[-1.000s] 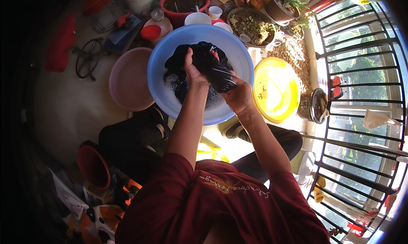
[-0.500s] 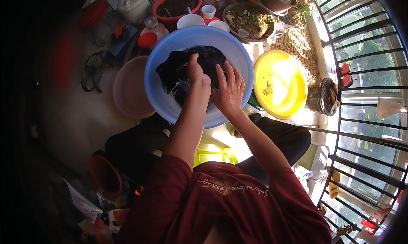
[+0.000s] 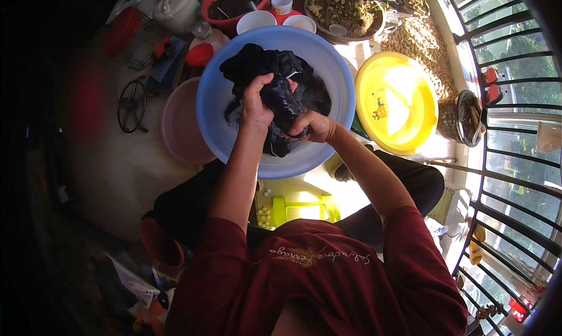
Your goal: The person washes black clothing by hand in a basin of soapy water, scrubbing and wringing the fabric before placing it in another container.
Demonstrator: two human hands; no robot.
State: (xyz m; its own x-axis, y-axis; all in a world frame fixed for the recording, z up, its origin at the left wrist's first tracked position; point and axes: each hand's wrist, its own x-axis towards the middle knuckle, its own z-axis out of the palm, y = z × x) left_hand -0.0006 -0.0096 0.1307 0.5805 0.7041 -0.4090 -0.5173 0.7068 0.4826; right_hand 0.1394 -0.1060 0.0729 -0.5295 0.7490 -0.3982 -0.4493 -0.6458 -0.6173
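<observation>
A wet black garment point(image 3: 282, 105) is bunched between my two hands, over a blue basin point(image 3: 211, 116) with soapy water. Its left part spreads up toward the far side of the basin, and more dark cloth lies in the water. My left hand point(image 3: 257, 102) is wrapped round the bunch, thumb on top. Closer to me and to the right, my right hand point(image 3: 316, 126) grips the lower end, thumb across the cloth. The garment's exact kind cannot be made out.
A yellow basin point(image 3: 380, 143) stands right of the blue one, a pink basin point(image 3: 178, 122) to its left. Bowls point(image 3: 256, 23) and planters point(image 3: 345, 14) crowd the far side. A lime-green plastic item point(image 3: 304, 210) lies between my legs. Window bars point(image 3: 515, 108) run along the right.
My hands have closed on the black garment and gathered part of it into a bunch. Before, my right hand's fingers were spread over it. The whole view has shifted slightly.
</observation>
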